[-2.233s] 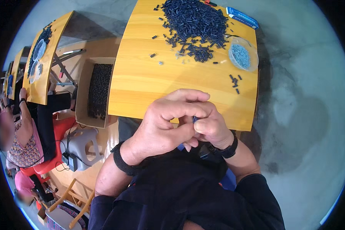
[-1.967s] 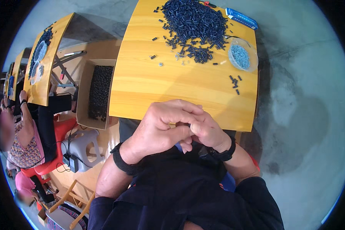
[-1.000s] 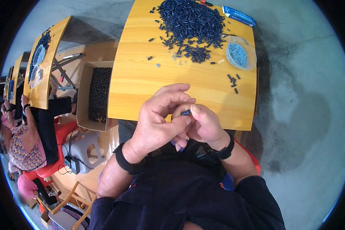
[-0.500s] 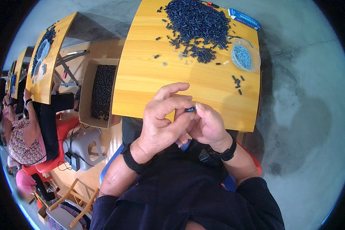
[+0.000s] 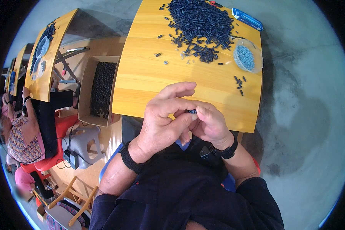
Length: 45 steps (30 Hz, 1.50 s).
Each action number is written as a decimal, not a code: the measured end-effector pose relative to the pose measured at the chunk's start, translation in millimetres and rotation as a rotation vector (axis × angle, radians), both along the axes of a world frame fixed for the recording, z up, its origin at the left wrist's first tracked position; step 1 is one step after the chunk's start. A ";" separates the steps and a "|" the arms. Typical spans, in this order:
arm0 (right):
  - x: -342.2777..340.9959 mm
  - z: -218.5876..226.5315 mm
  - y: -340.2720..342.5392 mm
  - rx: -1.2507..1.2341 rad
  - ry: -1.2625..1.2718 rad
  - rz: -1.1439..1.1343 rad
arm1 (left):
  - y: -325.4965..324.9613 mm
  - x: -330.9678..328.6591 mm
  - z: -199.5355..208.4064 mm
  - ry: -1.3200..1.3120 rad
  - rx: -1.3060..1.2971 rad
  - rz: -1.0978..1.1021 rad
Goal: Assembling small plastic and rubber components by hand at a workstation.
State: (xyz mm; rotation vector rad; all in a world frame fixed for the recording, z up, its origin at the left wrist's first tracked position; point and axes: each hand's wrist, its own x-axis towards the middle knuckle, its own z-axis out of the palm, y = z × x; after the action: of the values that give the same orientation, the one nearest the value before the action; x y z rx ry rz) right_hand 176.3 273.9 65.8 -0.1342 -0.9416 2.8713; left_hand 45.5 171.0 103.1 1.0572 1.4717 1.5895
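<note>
Close together in front of my body, my left hand [image 5: 161, 120] and my right hand [image 5: 211, 125] pinch a small dark cylindrical piece [image 5: 192, 111] between their fingertips. Only a short part of it shows; fingers cover the rest. The upper fingers of my left hand are lifted and curved above the pinch. Both hands are over the near edge of a yellow wooden table [image 5: 142, 84]. On its far side lies a large heap of similar dark cylindrical pieces [image 5: 201, 28]. Several loose dark pieces [image 5: 239, 85] lie to the right of my hands.
A clear plastic bowl [image 5: 259, 57] holds small light-blue parts [image 5: 244, 57]. Behind it are a blue-and-white box [image 5: 247, 19] and a red-handled tool [image 5: 215, 4]. Left of the table stand a cardboard box [image 5: 86, 82] of dark pieces and a grey stool [image 5: 82, 142]. Another person [image 5: 25, 134] sits at another table.
My hands stay pinched together with slight finger movement, and less of the dark piece shows now. The view has shifted a little.
</note>
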 end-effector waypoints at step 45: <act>12.2 -30.2 7.9 0.032 -0.267 -0.040 | 10.5 -1.2 -53.9 -0.061 -0.209 -0.104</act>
State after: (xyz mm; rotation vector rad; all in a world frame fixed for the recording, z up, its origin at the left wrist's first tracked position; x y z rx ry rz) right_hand 188.5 281.7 35.6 -0.5380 -1.0136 2.8463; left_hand 44.3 181.5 49.3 0.9419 1.4807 1.3513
